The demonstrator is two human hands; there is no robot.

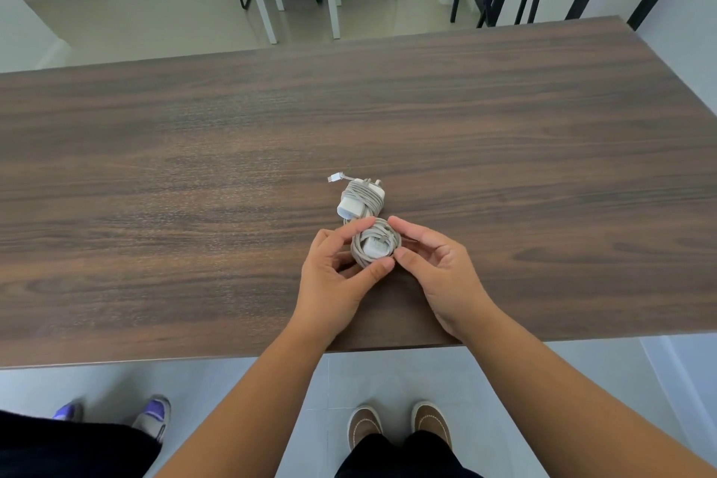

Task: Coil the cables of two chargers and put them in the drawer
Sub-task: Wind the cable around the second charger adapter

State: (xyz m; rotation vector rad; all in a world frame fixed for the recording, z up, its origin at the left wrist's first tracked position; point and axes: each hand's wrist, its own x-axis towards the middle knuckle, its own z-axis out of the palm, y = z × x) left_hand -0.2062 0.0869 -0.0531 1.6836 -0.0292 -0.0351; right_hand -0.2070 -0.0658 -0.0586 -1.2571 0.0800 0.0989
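Left hand (pixel 333 275) and right hand (pixel 438 268) pinch the coiled charger (pixel 375 244) between them; each grip curls round it, second charger (pixel 361 198) just beyond.

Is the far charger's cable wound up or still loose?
Wound up. The far charger lies on the table with its cable wrapped around the white body; only the short connector end sticks out free.

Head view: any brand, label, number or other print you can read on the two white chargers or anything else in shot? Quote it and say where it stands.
None can be read.
White charger wound in grey cable, lying on the dark wood-grain table: no print shows.
Second white charger in its grey coil, held by the left hand and right hand: face too small and blurred to tell.
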